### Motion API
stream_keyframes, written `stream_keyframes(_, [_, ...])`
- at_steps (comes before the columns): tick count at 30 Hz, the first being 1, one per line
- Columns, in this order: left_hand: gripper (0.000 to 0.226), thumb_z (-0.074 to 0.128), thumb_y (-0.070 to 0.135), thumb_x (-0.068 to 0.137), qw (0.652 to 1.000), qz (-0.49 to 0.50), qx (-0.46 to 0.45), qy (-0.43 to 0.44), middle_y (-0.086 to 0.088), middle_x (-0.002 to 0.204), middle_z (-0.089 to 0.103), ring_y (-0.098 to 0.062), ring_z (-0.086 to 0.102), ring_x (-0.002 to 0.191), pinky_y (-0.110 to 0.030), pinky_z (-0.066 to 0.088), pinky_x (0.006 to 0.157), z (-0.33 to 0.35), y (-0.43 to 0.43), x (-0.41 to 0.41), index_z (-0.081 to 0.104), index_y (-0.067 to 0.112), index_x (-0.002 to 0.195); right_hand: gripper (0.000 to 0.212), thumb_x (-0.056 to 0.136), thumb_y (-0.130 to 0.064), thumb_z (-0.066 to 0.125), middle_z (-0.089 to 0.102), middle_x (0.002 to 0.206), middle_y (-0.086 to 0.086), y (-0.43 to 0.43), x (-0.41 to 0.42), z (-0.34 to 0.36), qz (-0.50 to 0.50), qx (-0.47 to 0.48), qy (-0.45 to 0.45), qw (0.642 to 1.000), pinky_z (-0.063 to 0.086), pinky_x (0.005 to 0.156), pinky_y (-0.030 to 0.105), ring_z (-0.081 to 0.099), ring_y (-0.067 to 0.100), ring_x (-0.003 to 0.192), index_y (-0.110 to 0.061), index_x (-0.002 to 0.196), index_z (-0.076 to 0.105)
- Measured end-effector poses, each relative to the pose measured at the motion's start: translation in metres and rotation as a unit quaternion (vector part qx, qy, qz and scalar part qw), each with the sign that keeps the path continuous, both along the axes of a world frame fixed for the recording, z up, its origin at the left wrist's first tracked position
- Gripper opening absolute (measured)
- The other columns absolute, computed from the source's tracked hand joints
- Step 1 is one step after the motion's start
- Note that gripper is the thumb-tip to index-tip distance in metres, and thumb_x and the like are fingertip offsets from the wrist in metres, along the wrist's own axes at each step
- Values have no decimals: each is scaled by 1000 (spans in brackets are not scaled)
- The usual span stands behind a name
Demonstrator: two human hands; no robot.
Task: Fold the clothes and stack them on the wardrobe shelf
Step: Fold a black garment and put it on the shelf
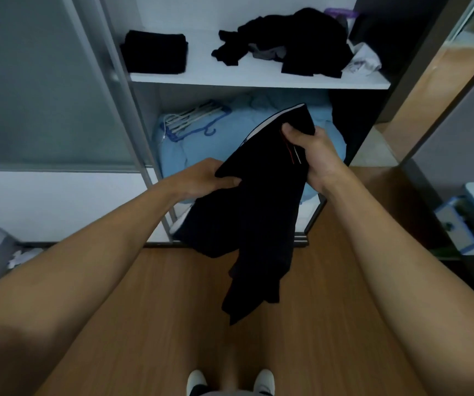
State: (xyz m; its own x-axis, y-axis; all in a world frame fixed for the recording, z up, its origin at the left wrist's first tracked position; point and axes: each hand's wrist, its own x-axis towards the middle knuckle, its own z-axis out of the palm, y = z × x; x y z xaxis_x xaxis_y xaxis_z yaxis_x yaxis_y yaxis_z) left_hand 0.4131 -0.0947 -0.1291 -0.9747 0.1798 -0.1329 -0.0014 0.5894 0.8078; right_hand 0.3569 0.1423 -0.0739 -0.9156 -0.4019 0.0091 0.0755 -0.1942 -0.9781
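Left hand (205, 178), right hand (308, 151) both grip black garment (247, 218); part-folded, loose end dangling, thin red-white stripe.

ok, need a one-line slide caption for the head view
Both hands, left and right, grip a black garment before a wardrobe shelf holding one folded stack.

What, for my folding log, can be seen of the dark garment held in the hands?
The dark garment is black, soft-looking cloth with a pale edge along its upper rim and thin red and white stripes beside the right hand. It hangs in the air before the wardrobe, at its lower compartment. The left hand grips its left edge, the right hand its upper part; the lower end hangs loose and crumpled above the wooden floor.
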Motion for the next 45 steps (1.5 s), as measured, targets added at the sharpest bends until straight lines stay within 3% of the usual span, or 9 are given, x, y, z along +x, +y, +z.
stream_keyframes(4, [8,75,44,84,1000,-6,18,0,24,81,73,6,68,76,-4,46,63,-4,0,4,74,47,77,13,87,-23,73,74,77,2,21,-6,-8,-29,57,40,997,57,66,28,72,18,73,-18,76,75])
stream_keyframes(9, [23,73,39,88,998,-58,-32,14,33,97,70,13,64,91,0,42,75,10,-6,4,67,61,92,14,89,-23,71,76,81,2,40,-8,-21,-44,98,53,993,58,68,29,74,20,77,-19,77,76])
stream_keyframes(13, [21,72,20,90,987,-124,-101,12,19,101,69,3,62,95,-3,37,84,13,-19,-3,73,40,91,14,94,-20,68,76,80,-1,42,-3,-31,-28,135,60,989,57,67,25,74,17,77,-18,82,74])
stream_keyframes(18, [25,69,31,92,937,-60,-343,34,-1,114,60,-25,58,106,-40,43,100,-4,-27,-14,71,18,113,10,96,-20,66,76,99,-2,32,10,-45,48,200,80,975,55,87,23,72,14,95,-16,102,73])
stream_keyframes(21, [12,59,18,99,958,-50,-281,-17,-2,102,68,-14,71,74,-36,56,83,-10,-23,-13,68,21,106,12,97,-19,64,74,100,-1,32,15,-48,59,199,74,975,53,90,24,69,12,95,-14,105,71])
stream_keyframes(25, [20,57,-2,92,976,-77,-202,5,-3,87,70,-16,72,76,-20,55,71,-6,-19,-12,68,14,86,10,97,-20,64,75,102,-9,45,15,-57,50,170,51,983,52,90,17,69,6,100,-21,105,71])
stream_keyframes(33, [27,49,-7,78,892,-195,-316,259,-1,96,63,-21,58,81,-35,46,70,30,16,-5,64,6,97,22,98,-25,63,69,119,-4,58,2,-99,-20,153,6,988,51,100,24,65,15,114,-17,118,68])
stream_keyframes(38, [36,34,1,72,857,-214,-318,346,-7,93,65,-24,58,78,-32,41,61,56,21,4,65,4,90,69,87,-25,76,50,148,-10,60,-16,-102,11,103,-22,994,32,117,31,47,11,137,-15,149,46])
stream_keyframes(45, [42,26,6,66,819,-180,-343,423,-10,80,61,-31,56,65,-41,44,45,87,28,15,63,0,85,13,87,-12,73,76,107,6,49,-31,-69,25,18,21,999,52,97,29,70,20,104,-14,99,78])
